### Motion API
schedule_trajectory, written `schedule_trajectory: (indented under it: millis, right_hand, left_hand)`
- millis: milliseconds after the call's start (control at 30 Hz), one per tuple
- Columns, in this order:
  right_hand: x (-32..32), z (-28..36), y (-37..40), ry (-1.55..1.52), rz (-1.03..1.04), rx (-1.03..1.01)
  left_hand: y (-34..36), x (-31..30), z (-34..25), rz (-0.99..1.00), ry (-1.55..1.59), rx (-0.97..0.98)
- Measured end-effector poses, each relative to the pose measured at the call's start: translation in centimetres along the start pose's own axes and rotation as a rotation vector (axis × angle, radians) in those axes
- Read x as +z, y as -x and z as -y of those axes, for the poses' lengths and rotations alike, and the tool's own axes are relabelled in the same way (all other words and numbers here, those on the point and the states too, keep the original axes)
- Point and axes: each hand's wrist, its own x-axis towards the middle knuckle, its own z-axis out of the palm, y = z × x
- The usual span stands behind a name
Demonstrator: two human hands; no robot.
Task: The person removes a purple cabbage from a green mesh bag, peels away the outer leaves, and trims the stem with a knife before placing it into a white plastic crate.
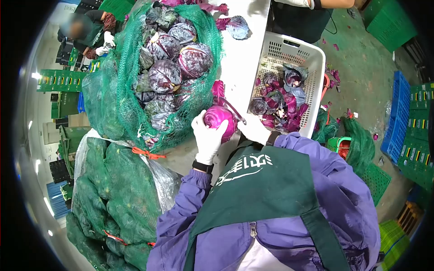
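My left hand (206, 140), in a white glove, is wrapped round the near side of a peeled, bright purple red cabbage (220, 118). In my gloved right hand (256, 130) is a knife (233, 109), its dark blade lying along the cabbage's right side. A loose purple leaf (218, 89) is just beyond the cabbage. To the left, a green mesh sack (212, 40) lies open, full of unpeeled red cabbages (165, 76) with dull outer leaves.
A white plastic crate (316, 58) with cut leaves stands right of the white table (246, 58). Full mesh sacks (126, 189) are stacked at the left. One co-worker (92, 34) is at the far left; another's gloved hand (296, 2) shows at the top.
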Motion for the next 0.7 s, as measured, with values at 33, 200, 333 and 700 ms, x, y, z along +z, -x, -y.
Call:
schedule_trajectory:
  millis: [33,200,333,700]
  right_hand:
    - [-0.2,0.6,0.0,-0.026,0.015,0.018]
    - [1.0,0.4,-0.3,0.001,-0.073,-0.092]
    - [0.1,0.2,-0.6,-0.065,0.043,0.128]
    - [-0.9,-1.0,-0.6,0.006,-0.031,0.141]
  left_hand:
    - [0.2,0.2,0.9,-0.034,0.051,0.01]
    - [1.6,0.1,1.4,-0.073,-0.016,0.111]
    - [3.2,0.4,1.3,-0.082,0.088,0.102]
    - [7.4,-7.5,4.7,0.238,0.654,-0.341]
